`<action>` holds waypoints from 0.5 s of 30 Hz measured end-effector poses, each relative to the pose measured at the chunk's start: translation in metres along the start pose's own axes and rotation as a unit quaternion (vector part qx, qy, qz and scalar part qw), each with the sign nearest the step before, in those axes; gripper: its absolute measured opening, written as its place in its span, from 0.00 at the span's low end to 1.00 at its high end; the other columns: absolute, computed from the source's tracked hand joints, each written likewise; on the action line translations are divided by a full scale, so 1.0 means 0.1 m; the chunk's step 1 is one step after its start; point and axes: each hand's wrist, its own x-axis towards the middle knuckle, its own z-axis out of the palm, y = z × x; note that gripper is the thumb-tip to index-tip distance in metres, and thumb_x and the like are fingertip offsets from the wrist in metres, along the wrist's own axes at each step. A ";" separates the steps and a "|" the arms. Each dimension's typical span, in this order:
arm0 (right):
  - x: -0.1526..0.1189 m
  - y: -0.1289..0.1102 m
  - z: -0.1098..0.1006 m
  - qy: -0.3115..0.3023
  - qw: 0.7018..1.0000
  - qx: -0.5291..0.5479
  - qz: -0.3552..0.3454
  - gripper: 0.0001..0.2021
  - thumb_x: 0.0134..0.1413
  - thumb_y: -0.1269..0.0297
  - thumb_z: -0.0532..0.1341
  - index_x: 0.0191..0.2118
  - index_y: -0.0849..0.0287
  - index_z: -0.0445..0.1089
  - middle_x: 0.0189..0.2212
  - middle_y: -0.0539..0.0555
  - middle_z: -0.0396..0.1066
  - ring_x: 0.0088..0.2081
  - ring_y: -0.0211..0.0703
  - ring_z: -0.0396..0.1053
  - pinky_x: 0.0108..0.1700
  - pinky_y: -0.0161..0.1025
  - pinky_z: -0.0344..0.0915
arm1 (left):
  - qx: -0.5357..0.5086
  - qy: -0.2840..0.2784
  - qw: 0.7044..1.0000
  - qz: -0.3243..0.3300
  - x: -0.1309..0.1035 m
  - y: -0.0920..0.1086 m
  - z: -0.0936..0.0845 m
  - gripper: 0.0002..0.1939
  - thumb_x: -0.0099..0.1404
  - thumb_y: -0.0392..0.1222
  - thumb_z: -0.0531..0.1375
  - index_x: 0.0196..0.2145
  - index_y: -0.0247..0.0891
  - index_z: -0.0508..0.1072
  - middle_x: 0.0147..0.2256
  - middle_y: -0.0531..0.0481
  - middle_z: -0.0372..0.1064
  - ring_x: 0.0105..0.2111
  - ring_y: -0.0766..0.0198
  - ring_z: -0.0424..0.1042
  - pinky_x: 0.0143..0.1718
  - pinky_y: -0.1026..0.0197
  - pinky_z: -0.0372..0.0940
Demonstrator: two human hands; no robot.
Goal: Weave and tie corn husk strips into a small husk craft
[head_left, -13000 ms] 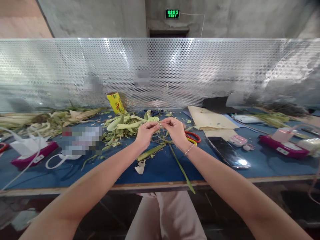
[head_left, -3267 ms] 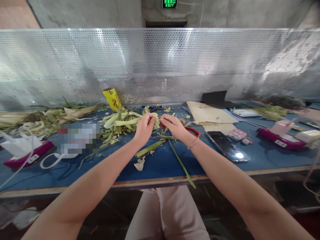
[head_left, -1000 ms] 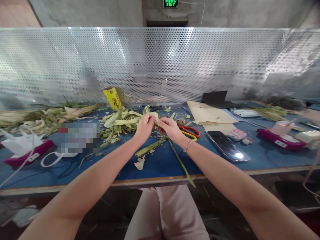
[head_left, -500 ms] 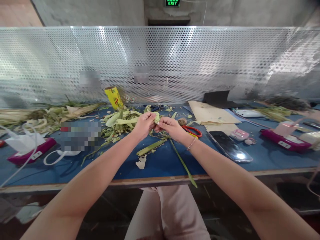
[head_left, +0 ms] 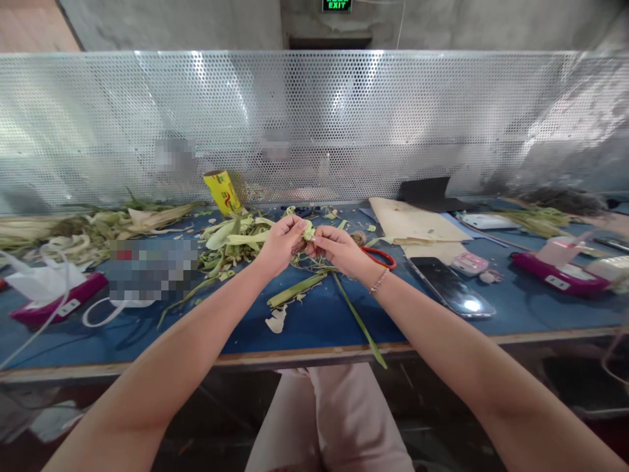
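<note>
Between my fingertips is a small pale green piece of husk (head_left: 308, 231), pinched from both sides above the blue table (head_left: 314, 328). My left hand (head_left: 285, 241) closes on its left side, thumb and fingers together. On the right, my right hand (head_left: 335, 246) grips it with thumb and forefinger. A heap of green husks (head_left: 233, 239) lies just left of my hands. A folded green strip (head_left: 297, 290) and a pale scrap (head_left: 276, 320) rest below them, and a long green leaf (head_left: 361, 318) hangs over the table's front edge.
A yellow tube (head_left: 222, 192) leans behind the heap. Red-handled scissors (head_left: 383, 257) lie right of my hands, near a phone (head_left: 449, 287) and brown paper (head_left: 413, 221). Purple power strips (head_left: 560, 275) sit at both sides. A perforated metal panel (head_left: 314, 118) stands behind.
My left hand has shifted slightly left and up, its fingers a little more raised. My right hand stays nearly in place, and the piece remains between them. The view has moved slightly.
</note>
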 end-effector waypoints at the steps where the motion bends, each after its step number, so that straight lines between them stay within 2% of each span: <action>1: 0.00 0.01 -0.01 0.002 1.000 -0.004 0.000 0.13 0.42 0.56 0.60 0.22 0.60 0.60 0.21 0.47 0.64 0.24 0.31 0.62 0.31 0.34 0.61 | 0.004 0.001 1.000 0.003 0.00 0.00 0.00 0.14 0.54 0.46 0.59 0.22 0.36 0.58 0.12 0.62 0.47 0.12 0.78 0.46 0.15 0.70 0.44; 7: 0.03 0.03 -0.05 0.017 0.998 -0.066 -0.011 0.13 0.45 0.55 0.57 0.21 0.60 0.60 0.19 0.47 0.63 0.22 0.31 0.60 0.27 0.33 0.58 | 0.019 -0.016 1.000 0.007 0.01 -0.05 0.00 0.14 0.54 0.47 0.58 0.22 0.36 0.58 0.12 0.62 0.47 0.12 0.78 0.46 0.16 0.70 0.44; 15: 0.00 -0.06 -0.02 0.042 0.989 -0.135 -0.033 0.15 0.45 0.54 0.56 0.19 0.59 0.58 0.15 0.46 0.58 0.19 0.31 0.57 0.24 0.33 0.56 | 0.028 -0.027 0.999 -0.020 0.00 -0.08 0.00 0.16 0.53 0.49 0.59 0.22 0.36 0.58 0.12 0.62 0.44 0.12 0.77 0.44 0.16 0.70 0.44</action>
